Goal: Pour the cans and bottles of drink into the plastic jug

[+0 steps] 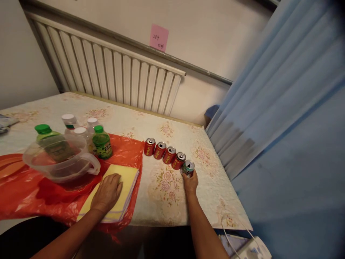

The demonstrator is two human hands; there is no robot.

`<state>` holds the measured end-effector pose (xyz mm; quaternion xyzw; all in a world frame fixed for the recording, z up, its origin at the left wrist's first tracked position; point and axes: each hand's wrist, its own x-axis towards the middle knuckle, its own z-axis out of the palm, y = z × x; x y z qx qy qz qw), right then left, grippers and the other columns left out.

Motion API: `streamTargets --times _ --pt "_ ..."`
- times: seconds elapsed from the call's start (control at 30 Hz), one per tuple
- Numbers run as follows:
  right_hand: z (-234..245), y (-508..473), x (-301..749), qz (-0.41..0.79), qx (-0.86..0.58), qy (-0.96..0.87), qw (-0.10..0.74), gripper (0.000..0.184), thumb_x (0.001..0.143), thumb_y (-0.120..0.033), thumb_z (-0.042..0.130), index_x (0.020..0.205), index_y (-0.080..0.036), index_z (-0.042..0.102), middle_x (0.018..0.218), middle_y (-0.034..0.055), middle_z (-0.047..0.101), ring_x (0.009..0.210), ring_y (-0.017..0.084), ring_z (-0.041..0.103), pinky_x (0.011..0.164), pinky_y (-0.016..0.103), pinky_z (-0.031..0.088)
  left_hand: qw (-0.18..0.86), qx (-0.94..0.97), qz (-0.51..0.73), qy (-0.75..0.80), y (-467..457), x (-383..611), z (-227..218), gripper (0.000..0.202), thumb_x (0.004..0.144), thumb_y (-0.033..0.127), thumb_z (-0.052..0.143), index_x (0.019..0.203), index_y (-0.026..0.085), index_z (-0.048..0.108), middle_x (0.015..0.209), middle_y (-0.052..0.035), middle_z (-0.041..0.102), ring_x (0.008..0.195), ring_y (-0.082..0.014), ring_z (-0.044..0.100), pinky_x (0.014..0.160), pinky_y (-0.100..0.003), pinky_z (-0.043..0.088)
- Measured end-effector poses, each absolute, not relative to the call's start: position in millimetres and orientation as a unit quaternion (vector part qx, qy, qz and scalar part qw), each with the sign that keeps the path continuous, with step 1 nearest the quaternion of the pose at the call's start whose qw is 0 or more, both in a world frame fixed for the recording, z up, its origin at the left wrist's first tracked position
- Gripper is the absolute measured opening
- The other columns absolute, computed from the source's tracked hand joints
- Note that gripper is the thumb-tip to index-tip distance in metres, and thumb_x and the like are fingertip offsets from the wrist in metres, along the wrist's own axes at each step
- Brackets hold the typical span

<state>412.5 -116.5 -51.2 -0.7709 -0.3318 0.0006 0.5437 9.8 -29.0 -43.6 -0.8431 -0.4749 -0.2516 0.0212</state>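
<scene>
My right hand (191, 182) is closed around a green can (188, 167), which stands upright at the near right end of a row. Several red cans (169, 155) continue that row toward the back left, close beside one another, and their tops look opened. My left hand (108, 192) lies on a folded yellow cloth (124, 177) with purple edging, its palm down and fingers resting on the fabric. Under the cloth spreads a red plastic sheet or bag (129, 142).
A clear plastic basin (58, 172) with a handle stands left on the red plastic. Behind it are green-capped bottles (101, 144) and white-capped bottles (69, 121). A radiator (115, 68) lines the wall; a blue curtain (258, 108) hangs at the right.
</scene>
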Motion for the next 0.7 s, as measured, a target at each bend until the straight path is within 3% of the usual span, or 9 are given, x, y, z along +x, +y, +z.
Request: streamTargets --times 0.7 --pt "-51.6 -116.5 412.5 -0.026 -0.784 -0.338 0.520 0.047 0.065 -0.044 0.066 0.101 -0.013 0.066 0.098 0.0145 0.072 0.086 0.028 0.064 0.075 0.036 0.048 0.001 -0.840 -0.270 -0.472 -30.0 10.0 -40.7 0.031 0.092 0.034 0.043 0.112 0.017 0.059 0.114 -0.0142 0.064 0.110 -0.0305 0.056 0.095 -0.045 0.045"
